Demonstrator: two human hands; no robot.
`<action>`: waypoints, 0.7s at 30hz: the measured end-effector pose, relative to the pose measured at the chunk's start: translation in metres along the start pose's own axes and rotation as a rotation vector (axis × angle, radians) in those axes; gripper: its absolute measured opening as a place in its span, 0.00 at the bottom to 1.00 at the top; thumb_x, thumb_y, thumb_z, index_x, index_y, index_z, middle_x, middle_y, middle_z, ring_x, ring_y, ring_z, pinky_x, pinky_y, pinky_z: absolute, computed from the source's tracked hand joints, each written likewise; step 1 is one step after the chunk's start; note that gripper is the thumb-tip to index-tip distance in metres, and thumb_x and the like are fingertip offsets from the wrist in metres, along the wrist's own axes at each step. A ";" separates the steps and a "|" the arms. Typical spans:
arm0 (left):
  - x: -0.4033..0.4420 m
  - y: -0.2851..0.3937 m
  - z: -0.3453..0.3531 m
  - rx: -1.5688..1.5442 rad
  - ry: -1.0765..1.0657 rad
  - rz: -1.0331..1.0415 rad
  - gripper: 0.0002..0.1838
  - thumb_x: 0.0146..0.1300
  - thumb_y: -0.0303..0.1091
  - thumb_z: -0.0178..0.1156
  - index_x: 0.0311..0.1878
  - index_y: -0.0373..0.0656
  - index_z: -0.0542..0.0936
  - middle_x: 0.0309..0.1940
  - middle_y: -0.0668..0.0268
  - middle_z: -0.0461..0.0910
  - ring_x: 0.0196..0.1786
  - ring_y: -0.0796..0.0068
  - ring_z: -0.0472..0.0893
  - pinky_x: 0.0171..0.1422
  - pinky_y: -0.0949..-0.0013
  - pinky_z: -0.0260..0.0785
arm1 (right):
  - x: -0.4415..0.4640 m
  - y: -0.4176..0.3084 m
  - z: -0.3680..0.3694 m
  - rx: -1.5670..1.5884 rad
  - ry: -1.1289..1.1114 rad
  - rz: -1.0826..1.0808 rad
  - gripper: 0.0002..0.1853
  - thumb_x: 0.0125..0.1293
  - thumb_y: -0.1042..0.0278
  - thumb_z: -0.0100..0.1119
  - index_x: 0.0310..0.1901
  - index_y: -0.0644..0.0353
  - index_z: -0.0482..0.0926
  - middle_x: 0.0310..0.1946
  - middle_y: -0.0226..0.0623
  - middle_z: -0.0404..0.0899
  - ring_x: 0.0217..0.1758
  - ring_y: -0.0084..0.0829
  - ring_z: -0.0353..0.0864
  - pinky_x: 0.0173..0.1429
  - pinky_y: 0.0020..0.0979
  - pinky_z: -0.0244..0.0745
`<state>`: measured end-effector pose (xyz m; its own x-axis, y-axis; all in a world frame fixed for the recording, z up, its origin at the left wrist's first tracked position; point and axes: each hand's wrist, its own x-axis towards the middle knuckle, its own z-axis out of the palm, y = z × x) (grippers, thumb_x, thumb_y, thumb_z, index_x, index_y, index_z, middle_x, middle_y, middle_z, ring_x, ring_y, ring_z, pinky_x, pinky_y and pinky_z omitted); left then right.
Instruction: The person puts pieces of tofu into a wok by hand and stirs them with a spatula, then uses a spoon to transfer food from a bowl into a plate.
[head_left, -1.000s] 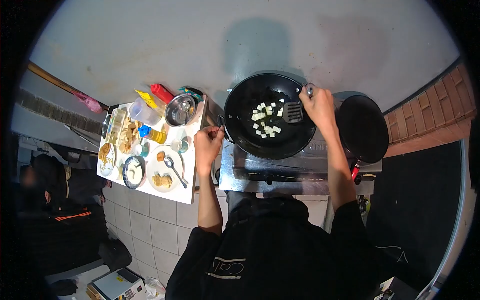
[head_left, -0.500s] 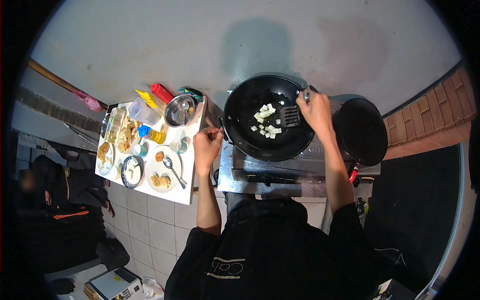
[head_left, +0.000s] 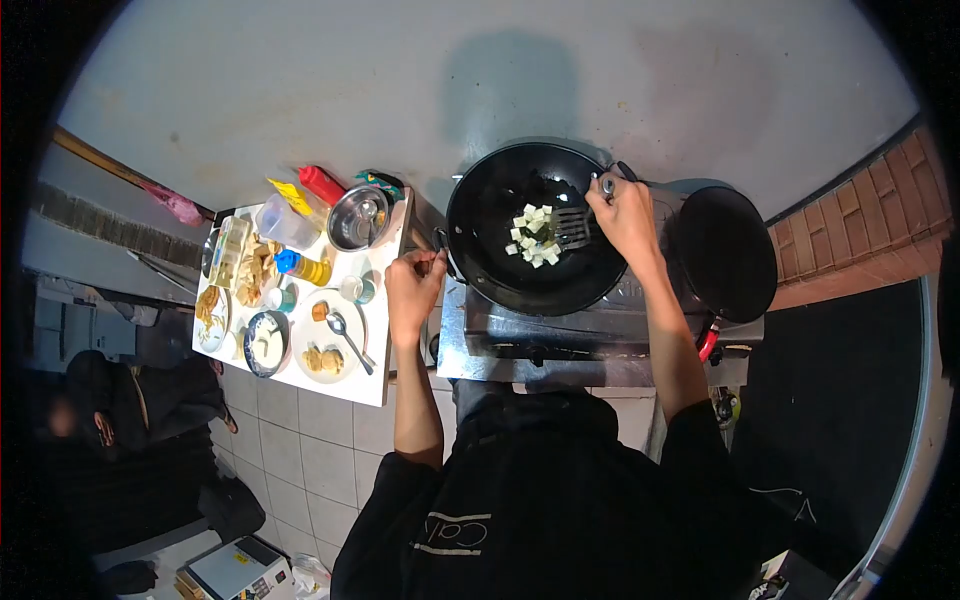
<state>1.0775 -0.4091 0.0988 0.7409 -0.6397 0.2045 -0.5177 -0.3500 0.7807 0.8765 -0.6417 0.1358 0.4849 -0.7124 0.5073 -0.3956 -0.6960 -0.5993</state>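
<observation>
A black wok (head_left: 490, 265) sits on the metal stove (head_left: 590, 355), with small white cubes (head_left: 534, 234) gathered near its middle. My right hand (head_left: 622, 215) is closed around the handle of a slotted spatula (head_left: 573, 228), whose dark blade rests in the wok against the right side of the cubes. At the wok's left rim, my left hand (head_left: 413, 290) is closed with its fingertips pinched on the wok's side handle (head_left: 441, 241). What the cubes are made of I cannot tell.
Right of the wok lies a black frying pan (head_left: 727, 255) with a red handle. On the left, a white table (head_left: 290, 375) bears a plate (head_left: 345, 372) with a spoon, a steel bowl (head_left: 358, 220), a blue-capped yellow bottle (head_left: 303, 268) and a red bottle (head_left: 320, 185). Another person (head_left: 150, 400) is at far left.
The spatula has shifted slightly left, and the white cubes now lie in a tighter cluster. My left hand stays at the wok's side handle. The person at far left has moved a little.
</observation>
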 end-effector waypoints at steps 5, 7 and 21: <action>0.001 -0.002 0.000 0.038 -0.014 -0.005 0.14 0.59 0.35 0.67 0.33 0.29 0.83 0.14 0.60 0.72 0.19 0.76 0.68 0.27 0.68 0.63 | 0.013 -0.017 -0.020 0.058 -0.028 0.055 0.13 0.61 0.68 0.59 0.25 0.71 0.76 0.17 0.54 0.71 0.21 0.57 0.72 0.29 0.44 0.67; 0.000 -0.002 0.002 0.020 -0.004 -0.008 0.14 0.59 0.35 0.67 0.32 0.29 0.83 0.14 0.60 0.72 0.19 0.76 0.68 0.27 0.68 0.63 | 0.016 -0.020 -0.028 0.035 -0.033 0.077 0.14 0.62 0.67 0.59 0.25 0.70 0.76 0.17 0.54 0.71 0.22 0.57 0.72 0.29 0.45 0.67; -0.001 -0.002 0.000 0.025 -0.002 -0.009 0.13 0.59 0.35 0.67 0.32 0.30 0.83 0.15 0.60 0.74 0.19 0.75 0.70 0.27 0.67 0.64 | 0.014 -0.010 -0.026 0.031 -0.015 0.075 0.15 0.62 0.68 0.60 0.22 0.69 0.74 0.17 0.54 0.70 0.21 0.57 0.70 0.28 0.44 0.65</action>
<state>1.0778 -0.4078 0.0973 0.7448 -0.6378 0.1963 -0.5216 -0.3729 0.7674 0.8670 -0.6469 0.1647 0.4667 -0.7610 0.4507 -0.4073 -0.6373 -0.6542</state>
